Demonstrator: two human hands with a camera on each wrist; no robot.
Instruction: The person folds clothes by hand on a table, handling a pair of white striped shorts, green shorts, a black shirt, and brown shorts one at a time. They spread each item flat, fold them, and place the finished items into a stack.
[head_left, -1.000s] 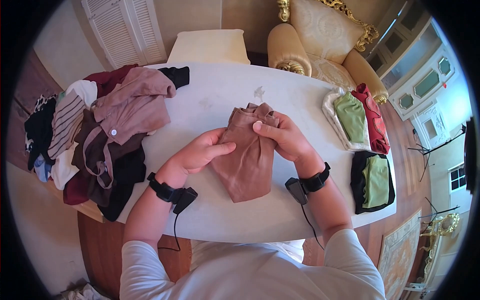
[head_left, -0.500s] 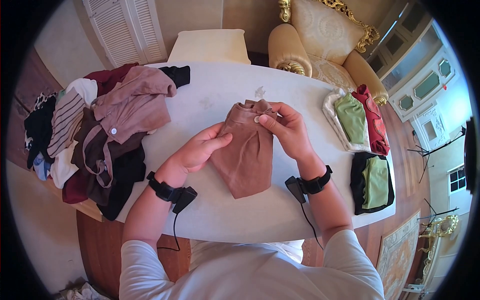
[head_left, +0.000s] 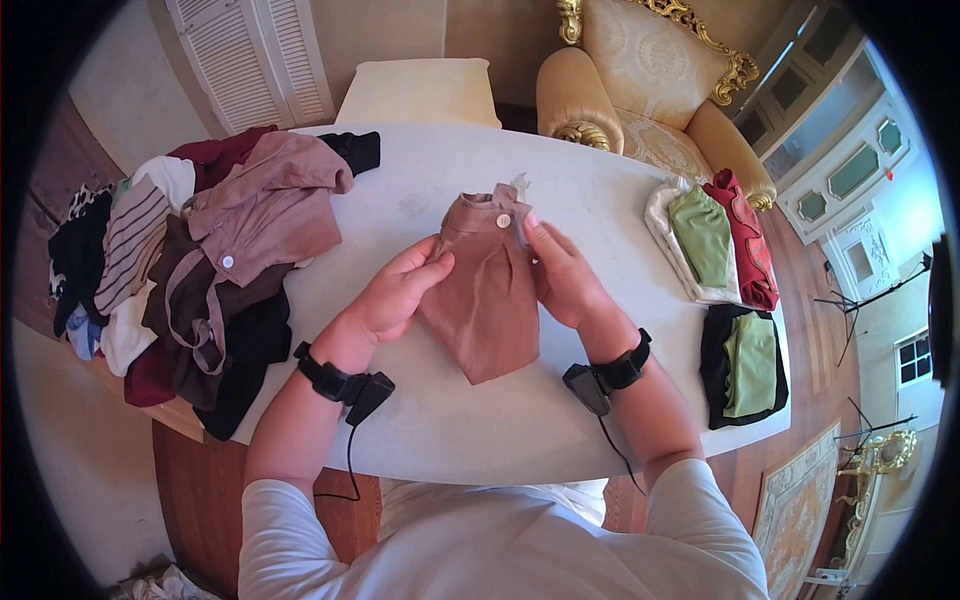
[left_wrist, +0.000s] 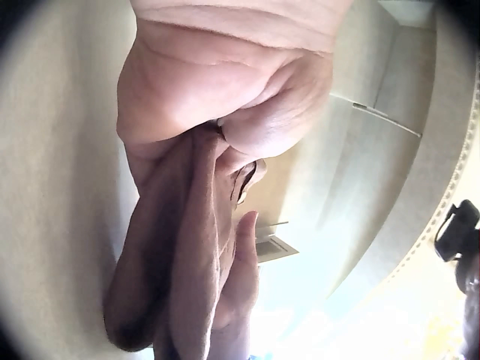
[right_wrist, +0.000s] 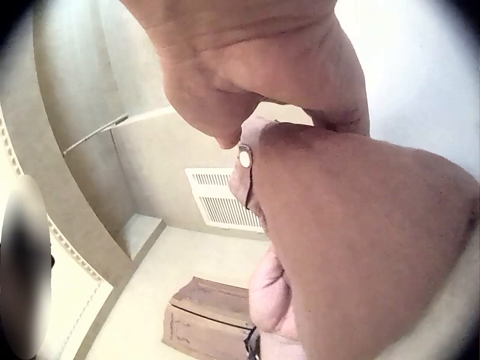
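A pair of folded brown shorts [head_left: 490,290], with a waistband, a pleat and a pale button [head_left: 503,221], is held up over the middle of the table. My left hand [head_left: 400,290] pinches its left edge between thumb and fingers; the left wrist view shows the cloth hanging from that grip. At its right edge is my right hand [head_left: 570,275], thumb straight up beside the waistband and not closed over the cloth. In the right wrist view, the fingers [right_wrist: 337,124] of this hand go partly out of sight behind the brown cloth.
A loose heap of clothes [head_left: 265,200] covers the table's left end. Folded white, green and red clothes [head_left: 700,240] lie at the right end, near a folded black and green stack [head_left: 750,365]. A gold armchair [head_left: 650,80] and a cream stool [head_left: 420,95] stand beyond the table [head_left: 430,430].
My right hand has let the waistband and button go and moved down along the right edge. The shorts have shifted slightly up and away; my left hand keeps its pinch.
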